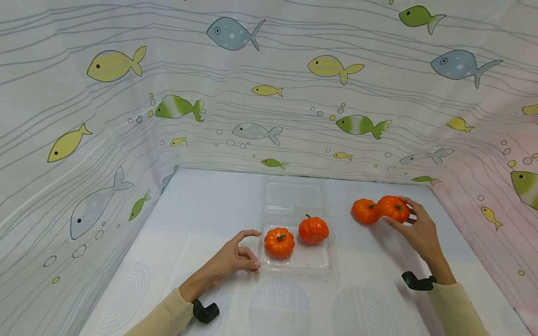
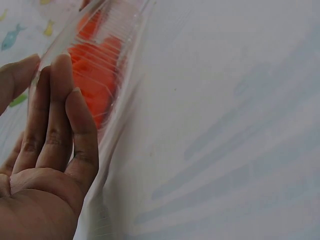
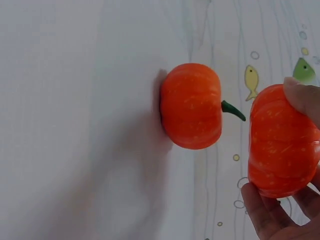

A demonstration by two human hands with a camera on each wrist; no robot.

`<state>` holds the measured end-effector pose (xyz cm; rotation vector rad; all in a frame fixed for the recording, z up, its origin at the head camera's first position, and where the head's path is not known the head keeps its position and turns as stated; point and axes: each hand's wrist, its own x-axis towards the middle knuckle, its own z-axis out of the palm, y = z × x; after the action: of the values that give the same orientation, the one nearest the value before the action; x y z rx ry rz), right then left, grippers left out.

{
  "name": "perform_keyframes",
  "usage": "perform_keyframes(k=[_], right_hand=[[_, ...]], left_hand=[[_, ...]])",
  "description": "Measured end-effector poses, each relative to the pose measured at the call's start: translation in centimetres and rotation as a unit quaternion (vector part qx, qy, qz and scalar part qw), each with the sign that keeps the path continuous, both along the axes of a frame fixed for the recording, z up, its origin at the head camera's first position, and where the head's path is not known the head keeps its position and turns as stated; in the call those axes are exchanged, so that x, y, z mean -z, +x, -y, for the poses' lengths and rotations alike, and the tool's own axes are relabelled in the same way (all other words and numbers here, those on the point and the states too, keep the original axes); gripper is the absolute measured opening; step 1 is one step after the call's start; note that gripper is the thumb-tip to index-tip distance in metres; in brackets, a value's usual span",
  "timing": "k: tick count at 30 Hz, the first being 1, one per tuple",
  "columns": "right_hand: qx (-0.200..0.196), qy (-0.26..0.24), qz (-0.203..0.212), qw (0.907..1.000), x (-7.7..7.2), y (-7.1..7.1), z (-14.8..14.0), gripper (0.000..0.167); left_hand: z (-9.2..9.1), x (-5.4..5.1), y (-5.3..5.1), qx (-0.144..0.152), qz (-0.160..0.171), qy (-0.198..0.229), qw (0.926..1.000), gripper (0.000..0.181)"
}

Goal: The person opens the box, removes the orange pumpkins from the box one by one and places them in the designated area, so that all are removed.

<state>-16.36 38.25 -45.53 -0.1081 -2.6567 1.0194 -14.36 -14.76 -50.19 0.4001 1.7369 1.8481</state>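
Note:
My right hand (image 1: 417, 232) grips a small orange toy pumpkin (image 1: 392, 209) with a green stem, thumb on one side and fingers on the other. In the right wrist view this pumpkin (image 3: 282, 142) is off the table, near a second pumpkin (image 3: 192, 106) that sits on the tabletop. At the left edge of a clear plastic box (image 1: 308, 262), my left hand (image 1: 232, 258) pinches the rim, its fingers bent. Inside the box lie two more pumpkins, one on the left (image 1: 279, 243) and one on the right (image 1: 313, 230). In the left wrist view they show as orange shapes (image 2: 95, 75) through the plastic.
The box's clear lid (image 1: 294, 195) lies folded back behind it. A pale patterned cloth covers the table (image 1: 201, 200). Fish-printed curtains (image 1: 239, 93) rise at the back and both sides. Each wrist wears a black camera (image 1: 206, 311).

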Motion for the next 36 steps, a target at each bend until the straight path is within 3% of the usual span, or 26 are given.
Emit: perform_keyframes(k=[11,23,36], right_hand=[[0.024,-0.017,0.029,0.9992,0.8,-0.3,-1.9,0.092],[0.033,-0.029,0.073,0.9964,3.1,-2.1,-3.4,0.096],[0.038,-0.039,0.122,0.9910,4.0,-3.2,-3.8,0.103]], left_hand=[[0.0,0.1,0.0,0.007,-0.007,0.005,0.9999,0.084],[0.0,0.1,0.0,0.002,-0.004,0.000,1.0000,0.085],[-0.1,0.2,-0.1,0.003,-0.004,0.003,1.0000,0.085]])
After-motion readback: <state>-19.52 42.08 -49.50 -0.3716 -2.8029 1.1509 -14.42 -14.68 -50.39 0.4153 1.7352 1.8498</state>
